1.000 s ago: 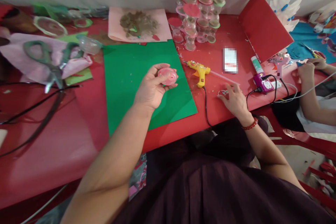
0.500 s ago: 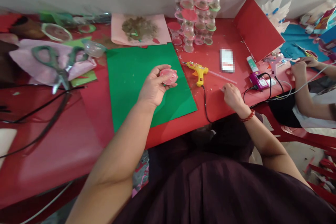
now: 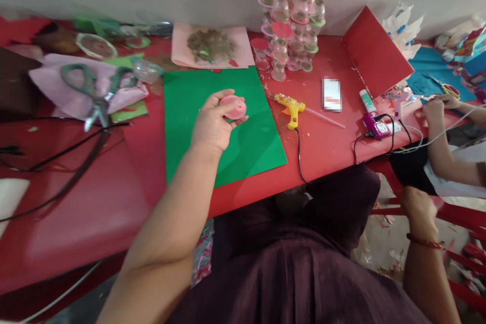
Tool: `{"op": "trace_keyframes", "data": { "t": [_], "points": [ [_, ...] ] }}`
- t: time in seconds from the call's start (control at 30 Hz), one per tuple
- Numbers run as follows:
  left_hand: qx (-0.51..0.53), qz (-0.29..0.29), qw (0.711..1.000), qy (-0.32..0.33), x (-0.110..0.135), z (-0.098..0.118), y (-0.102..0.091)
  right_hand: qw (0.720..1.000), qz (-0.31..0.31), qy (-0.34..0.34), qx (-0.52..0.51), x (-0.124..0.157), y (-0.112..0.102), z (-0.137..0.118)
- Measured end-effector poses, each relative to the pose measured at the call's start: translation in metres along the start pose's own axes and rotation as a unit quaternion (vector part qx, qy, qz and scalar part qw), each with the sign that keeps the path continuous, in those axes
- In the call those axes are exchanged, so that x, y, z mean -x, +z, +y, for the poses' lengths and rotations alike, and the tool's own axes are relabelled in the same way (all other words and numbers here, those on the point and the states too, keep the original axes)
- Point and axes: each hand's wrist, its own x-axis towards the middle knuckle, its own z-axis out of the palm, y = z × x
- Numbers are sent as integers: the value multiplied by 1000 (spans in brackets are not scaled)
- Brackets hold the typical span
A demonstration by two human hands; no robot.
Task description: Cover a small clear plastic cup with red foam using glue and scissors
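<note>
My left hand is closed around a round pink plastic piece with a small mark at its centre. It holds the piece above a green sheet on the red table. Beyond the table's front edge, my right hand is low at the right, over the floor and beside a red chair. Its fingers curl in and are mostly hidden, so any thing inside does not show. A yellow glue gun with a clear glue stick in its back lies right of the sheet.
Stacked clear-plastic pieces with pink and green discs stand by the wall. Scissors lie at left on pink material. A purple power adapter with cords sits at right, near a co-worker's hands. A red board leans behind.
My right hand has moved off the table, rightward and down past its edge; the small pale bit at its fingertips no longer shows. My left hand keeps the pink piece. The view has shifted slightly.
</note>
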Motion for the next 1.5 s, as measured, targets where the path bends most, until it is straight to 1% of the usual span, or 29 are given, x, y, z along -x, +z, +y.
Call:
{"op": "trace_keyframes", "data": {
  "t": [0.03, 0.07, 0.1, 0.13, 0.17, 0.2, 0.23, 0.3, 0.33, 0.37, 0.43, 0.5, 0.6, 0.77, 0.97, 1.13, 1.27, 1.37, 1.43, 1.47, 1.5],
  "points": [
    [-2, 2, 1000, 2, -3, -2, -2, 1000, 7, 23, 6, -5, -13, -15],
    [-2, 1, 1000, 4, -5, -3, -4, 1000, 27, 9, -5, -10, -27, -33],
    [0, 0, 1000, 5, -7, -5, -5, 997, 55, -33, -34, -15, -42, -54],
    [3, 0, 1000, 5, -8, -6, -7, 988, 80, -102, -80, -19, -55, -79],
    [7, 3, 1000, 4, -9, -6, -8, 969, 101, -183, -129, -21, -67, -104],
    [9, 8, 1000, 3, -9, -7, -8, 950, 103, -248, -158, -22, -77, -131],
    [11, 13, 1000, 2, -8, -7, -8, 943, 95, -273, -164, -21, -85, -158],
    [14, 20, 1000, -1, -6, -7, -6, 945, 48, -288, -146, -15, -95, -208],
    [16, 23, 1000, -3, -5, -7, -5, 940, 30, -309, -142, -11, -98, -229],
    [17, 27, 999, -4, -4, -7, -4, 928, 24, -342, -149, -7, -100, -248],
    [18, 33, 999, -3, -3, -7, -3, 906, 19, -392, -158, 0, -103, -276],
    [18, 36, 999, 0, -2, -7, -3, 896, 10, -420, -146, 0, -104, -294],
    [20, 37, 999, 5, 0, -6, -4, 898, 2, -425, -116, -9, -105, -310],
    [5, 24, 1000, -2, 3, -5, -4, 903, -15, -420, -87, -24, -108, -325],
    [-7, 24, 1000, -19, 9, -5, 0, 899, -18, -428, -94, -28, -112, -329],
    [-11, 25, 1000, -14, 10, -1, -3, 897, -16, -422, -131, -37, -103, -329],
    [-4, 28, 999, -24, 10, 1, -3, 895, -13, -426, -135, -40, -97, -334],
    [38, 26, 998, -48, 12, 1, -1, 896, 8, -419, -146, -41, -93, -333],
    [78, 26, 994, -72, 11, 1, -1, 893, 51, -402, -195, -42, -93, -330],
    [94, 26, 992, -81, 9, 2, -1, 885, 83, -392, -236, -42, -94, -329],
    [107, 25, 990, -84, 7, 2, -1, 869, 108, -390, -283, -42, -97, -330]
  ]
}}
